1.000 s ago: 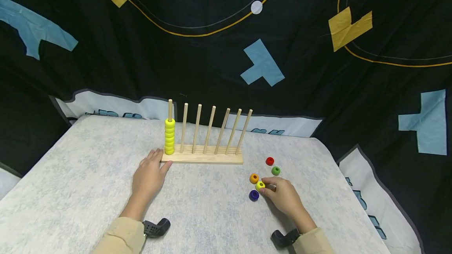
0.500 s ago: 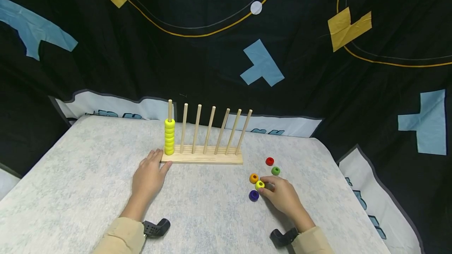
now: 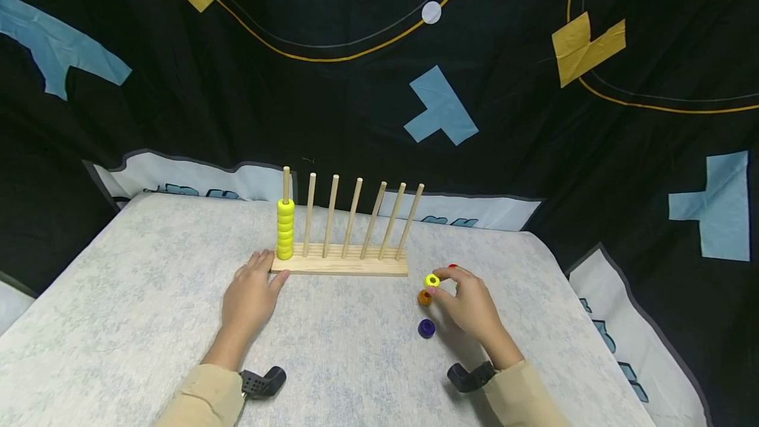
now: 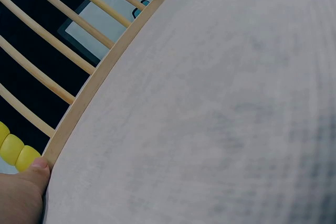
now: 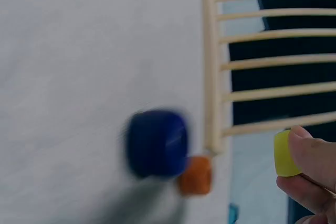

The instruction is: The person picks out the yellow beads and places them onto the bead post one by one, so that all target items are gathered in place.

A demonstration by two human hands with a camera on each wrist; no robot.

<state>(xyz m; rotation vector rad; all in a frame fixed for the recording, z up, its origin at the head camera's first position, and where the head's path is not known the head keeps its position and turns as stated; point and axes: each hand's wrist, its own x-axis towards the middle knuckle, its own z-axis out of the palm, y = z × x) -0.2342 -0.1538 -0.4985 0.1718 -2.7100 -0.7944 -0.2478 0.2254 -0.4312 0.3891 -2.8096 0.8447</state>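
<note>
A wooden peg rack [image 3: 350, 269] stands upright at the table's middle, with several yellow beads [image 3: 285, 229] stacked on its leftmost peg. My left hand [image 3: 249, 295] holds the rack's left end, the thumb [image 4: 39, 166] pressed to the front edge of the base and the fingers at its side. Above the table, right of the rack, my right hand [image 3: 472, 305] pinches a loose yellow bead [image 5: 284, 156] between thumb and fingers. Just below it in the head view is an orange bead [image 3: 423, 298]; a purple-blue bead [image 3: 426, 329] lies nearer the front.
A red bead [image 3: 452, 266] peeks out behind the right hand, which hides most of a green one. Bare pegs [image 3: 352, 219] rise along the rest of the rack. Beyond the table [image 3: 332, 348] hangs a black cloth [image 3: 332, 117].
The right hand has lifted the loose yellow bead from between the orange and purple-blue beads and moved it away from me, over the orange one. The left hand and the rack have stayed put.
</note>
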